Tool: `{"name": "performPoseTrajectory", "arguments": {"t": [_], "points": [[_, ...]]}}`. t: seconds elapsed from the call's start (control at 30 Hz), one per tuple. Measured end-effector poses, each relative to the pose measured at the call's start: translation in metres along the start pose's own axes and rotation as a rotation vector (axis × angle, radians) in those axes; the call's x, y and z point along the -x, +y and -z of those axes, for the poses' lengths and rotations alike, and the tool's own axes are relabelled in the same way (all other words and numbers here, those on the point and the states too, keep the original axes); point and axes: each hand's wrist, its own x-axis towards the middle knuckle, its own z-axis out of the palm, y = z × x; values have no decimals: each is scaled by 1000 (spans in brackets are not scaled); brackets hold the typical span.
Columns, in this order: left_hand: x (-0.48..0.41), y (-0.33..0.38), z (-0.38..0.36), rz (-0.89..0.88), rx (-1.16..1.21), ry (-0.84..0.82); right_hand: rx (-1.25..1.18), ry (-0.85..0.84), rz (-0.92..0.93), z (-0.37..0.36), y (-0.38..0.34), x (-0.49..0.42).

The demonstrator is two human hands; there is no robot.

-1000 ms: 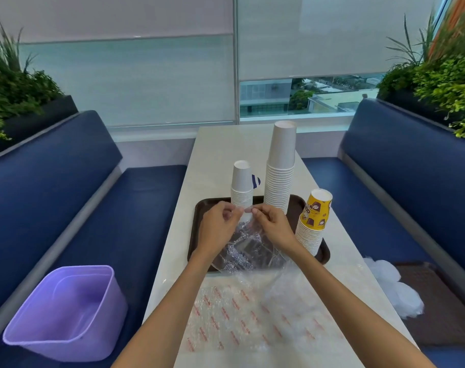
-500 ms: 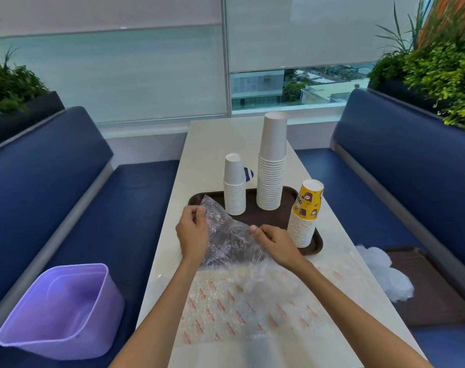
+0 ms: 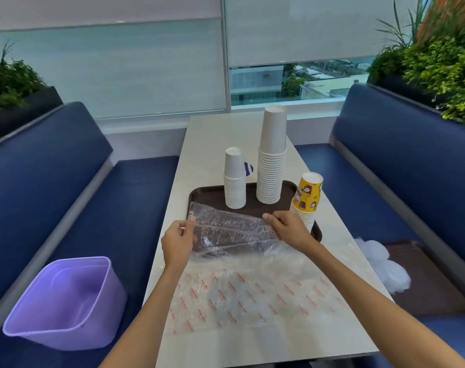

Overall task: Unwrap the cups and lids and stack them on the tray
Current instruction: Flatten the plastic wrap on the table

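wrapper over tray | left hand pinches left end | right hand pinches right

We sit in a café booth: blue padded benches at both frame edges, a pale table centre, planters in the upper corners.

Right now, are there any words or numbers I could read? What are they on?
Nothing is readable.
Red repeated print on the flat clear plastic wrapper: too blurred.
Brown marks on the yellow patterned paper cup: too small.
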Motion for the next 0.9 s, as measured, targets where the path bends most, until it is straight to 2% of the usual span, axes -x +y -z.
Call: {"name": "performPoseTrajectory", "arguments": {"t": [0.13,0.23,0.33,0.47,0.57,0.63,0.7,0.8,0.9], "points": [[-2,-2,12,93,67,-153,-25,-45,-67,3,-1,-9],[-8,9,16,232,195,-115,12,36,-84,1,-5,-13],[-16,18,17,394,332,-80,40,95,102,-7,-21,-5],[-23,28,10,553,419,-69,228,33,453,-23,-40,17],[-20,40,6,606,529,-109,390,43,536,-43,-36,25],[-15,48,6,611,581,-136,394,160,549,-53,-30,22],[-12,56,8,588,612,-105,258,270,547,-50,-34,17],[-10,65,16,469,553,11,14,195,337,-30,-48,4],[-1,77,20,158,290,148,-167,59,219,-2,-63,-14]]}}
